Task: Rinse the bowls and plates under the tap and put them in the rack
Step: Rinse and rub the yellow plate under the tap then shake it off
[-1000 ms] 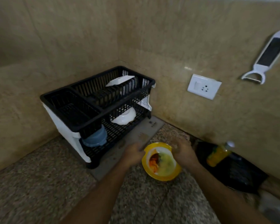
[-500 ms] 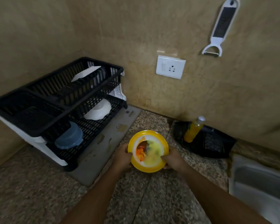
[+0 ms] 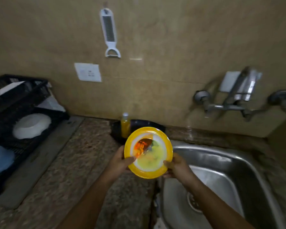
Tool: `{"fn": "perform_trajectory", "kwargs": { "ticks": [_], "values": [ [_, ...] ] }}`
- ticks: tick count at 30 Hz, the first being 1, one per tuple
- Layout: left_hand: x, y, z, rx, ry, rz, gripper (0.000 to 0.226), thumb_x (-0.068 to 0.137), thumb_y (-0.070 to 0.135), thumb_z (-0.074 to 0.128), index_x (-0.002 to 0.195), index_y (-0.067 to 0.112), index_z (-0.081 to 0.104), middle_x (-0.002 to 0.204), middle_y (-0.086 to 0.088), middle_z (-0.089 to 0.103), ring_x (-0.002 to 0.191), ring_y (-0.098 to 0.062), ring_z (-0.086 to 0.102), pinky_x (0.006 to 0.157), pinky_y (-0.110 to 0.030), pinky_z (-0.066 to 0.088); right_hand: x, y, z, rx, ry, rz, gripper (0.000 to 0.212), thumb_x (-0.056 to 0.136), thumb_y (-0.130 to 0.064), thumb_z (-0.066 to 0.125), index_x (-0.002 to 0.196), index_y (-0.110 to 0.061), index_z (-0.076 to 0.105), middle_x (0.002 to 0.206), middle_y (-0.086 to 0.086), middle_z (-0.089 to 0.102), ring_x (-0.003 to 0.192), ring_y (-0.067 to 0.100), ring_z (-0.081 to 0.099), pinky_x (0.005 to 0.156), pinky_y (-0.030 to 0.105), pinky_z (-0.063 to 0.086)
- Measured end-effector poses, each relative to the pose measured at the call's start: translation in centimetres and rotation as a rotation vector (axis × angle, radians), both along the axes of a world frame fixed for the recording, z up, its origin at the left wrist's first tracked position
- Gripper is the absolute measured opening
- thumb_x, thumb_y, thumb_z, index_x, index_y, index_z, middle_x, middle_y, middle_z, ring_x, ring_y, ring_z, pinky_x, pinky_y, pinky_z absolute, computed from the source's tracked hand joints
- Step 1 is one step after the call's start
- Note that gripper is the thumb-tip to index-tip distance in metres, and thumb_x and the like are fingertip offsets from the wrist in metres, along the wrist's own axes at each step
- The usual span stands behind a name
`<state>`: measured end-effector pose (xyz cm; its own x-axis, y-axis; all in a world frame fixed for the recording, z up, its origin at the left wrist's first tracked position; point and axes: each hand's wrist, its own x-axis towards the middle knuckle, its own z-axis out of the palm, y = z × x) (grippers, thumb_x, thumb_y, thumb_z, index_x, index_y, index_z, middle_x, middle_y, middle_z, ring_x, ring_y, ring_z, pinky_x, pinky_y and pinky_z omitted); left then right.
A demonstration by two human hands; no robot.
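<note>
A yellow-rimmed plate (image 3: 149,162) smeared with orange and yellow food is held above the counter, at the left edge of the steel sink (image 3: 221,179). My left hand (image 3: 120,161) grips its left rim with the thumb on top. My right hand (image 3: 176,166) grips the lower right rim. The wall tap (image 3: 233,104) is up on the right, above the sink, with no water seen running. The black dish rack (image 3: 23,103) stands at far left, holding a white bowl (image 3: 31,125), a blue bowl (image 3: 0,160) and a white plate (image 3: 8,88).
A yellow bottle (image 3: 125,125) stands on a dark tray (image 3: 139,128) by the wall behind the plate. A socket (image 3: 87,72) and a hanging peeler (image 3: 109,33) are on the wall. A grey mat (image 3: 40,156) lies under the rack on the granite counter (image 3: 82,162).
Both hands have carried the plate to the right, from in front of the rack to the sink's edge. My view has swung right, bringing the tap and sink into sight.
</note>
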<state>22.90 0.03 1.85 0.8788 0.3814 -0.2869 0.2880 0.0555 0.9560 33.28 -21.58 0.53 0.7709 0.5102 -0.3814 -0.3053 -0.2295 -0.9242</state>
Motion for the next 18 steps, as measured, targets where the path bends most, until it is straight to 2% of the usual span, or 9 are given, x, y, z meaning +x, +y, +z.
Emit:
{"fn": "perform_trajectory", "kwargs": {
  "ticks": [4, 7, 9, 11, 12, 13, 15, 17, 18],
  "values": [
    [3.3, -8.4, -0.7, -0.052, -0.037, 0.003, 0.048, 0.093, 0.008, 0.062, 0.135, 0.025, 0.044, 0.121, -0.007, 0.063, 0.094, -0.018, 0.068, 0.055, -0.028, 0.057, 1.5, -7.2, 0.2, 0.047, -0.002, -0.089, 0.015, 0.098, -0.005, 0.056, 0.112, -0.007, 0.059, 0.077, 0.005, 0.07, 0.058, 0.017, 0.069, 0.055, 0.03, 0.056],
    [5.9, -12.2, -0.2, -0.038, -0.071, -0.004, 0.042, 0.094, 0.016, 0.063, 0.13, 0.026, 0.044, 0.125, -0.01, 0.061, 0.096, -0.018, 0.066, 0.057, -0.028, 0.057, 3.5, -11.8, 0.8, -0.035, 0.015, -0.054, 0.019, 0.101, -0.017, 0.055, 0.113, -0.003, 0.061, 0.078, 0.009, 0.073, 0.066, 0.023, 0.072, 0.057, 0.03, 0.054],
    [7.6, -13.8, 0.2, -0.07, -0.054, -0.026, 0.036, 0.098, 0.017, 0.057, 0.131, 0.027, 0.046, 0.124, -0.008, 0.061, 0.098, -0.02, 0.066, 0.056, -0.032, 0.058, 6.1, -14.2, 1.5, -0.093, -0.01, -0.172, 0.028, 0.099, -0.025, 0.056, 0.104, -0.001, 0.067, 0.08, 0.013, 0.074, 0.068, 0.026, 0.071, 0.062, 0.034, 0.054],
    [9.2, -15.0, 0.8, -0.061, -0.041, -0.049, 0.028, 0.1, 0.019, 0.052, 0.127, 0.029, 0.05, 0.119, -0.005, 0.063, 0.096, -0.018, 0.067, 0.056, -0.032, 0.058, 9.1, -16.2, 2.8, -0.106, -0.193, -0.427, 0.021, 0.096, -0.025, 0.057, 0.102, -0.008, 0.068, 0.088, 0.012, 0.073, 0.075, 0.024, 0.068, 0.073, 0.038, 0.053],
    [9.9, -15.6, 1.2, -0.061, -0.035, -0.062, 0.026, 0.101, 0.02, 0.051, 0.124, 0.03, 0.051, 0.116, -0.003, 0.065, 0.093, -0.017, 0.068, 0.056, -0.032, 0.058, 10.5, -17.0, 3.9, -0.156, -0.341, -0.544, 0.02, 0.096, -0.026, 0.057, 0.109, -0.013, 0.065, 0.097, 0.009, 0.072, 0.083, 0.023, 0.066, 0.077, 0.035, 0.05],
    [10.6, -16.2, 1.5, -0.056, -0.028, -0.075, 0.024, 0.101, 0.02, 0.05, 0.123, 0.03, 0.053, 0.113, -0.002, 0.066, 0.089, -0.014, 0.069, 0.055, -0.032, 0.058, 11.7, -17.7, 5.1, -0.21, -0.466, -0.6, 0.028, 0.095, -0.029, 0.058, 0.12, -0.017, 0.06, 0.106, 0.005, 0.069, 0.093, 0.022, 0.064, 0.081, 0.032, 0.046],
    [11.9, -17.3, 1.9, -0.044, -0.022, -0.099, 0.022, 0.102, 0.019, 0.048, 0.121, 0.028, 0.054, 0.104, 0.002, 0.068, 0.076, -0.006, 0.071, 0.052, -0.028, 0.058, 14.3, -18.7, 7.1, -0.276, -0.589, -0.594, 0.05, 0.096, -0.035, 0.058, 0.141, -0.02, 0.043, 0.12, 0.003, 0.063, 0.108, 0.021, 0.06, 0.085, 0.028, 0.041],
    [12.9, -18.1, 2.1, -0.014, -0.015, -0.134, 0.02, 0.103, 0.017, 0.046, 0.12, 0.022, 0.055, 0.098, 0.002, 0.068, 0.067, -0.002, 0.07, 0.05, -0.026, 0.057, 16.8, -18.9, 8.0, -0.372, -0.644, -0.526, 0.058, 0.095, -0.047, 0.053, 0.145, -0.025, 0.035, 0.124, 0.003, 0.065, 0.112, 0.023, 0.061, 0.086, 0.033, 0.044],
    [13.3, -18.5, 2.2, -0.003, -0.008, -0.151, 0.021, 0.103, 0.017, 0.046, 0.121, 0.02, 0.055, 0.098, 0.001, 0.068, 0.067, -0.002, 0.07, 0.051, -0.026, 0.058, 17.6, -18.9, 8.2, -0.436, -0.676, -0.494, 0.056, 0.095, -0.052, 0.05, 0.142, -0.026, 0.037, 0.117, 0.002, 0.069, 0.108, 0.024, 0.063, 0.085, 0.036, 0.046]
  ]
}}
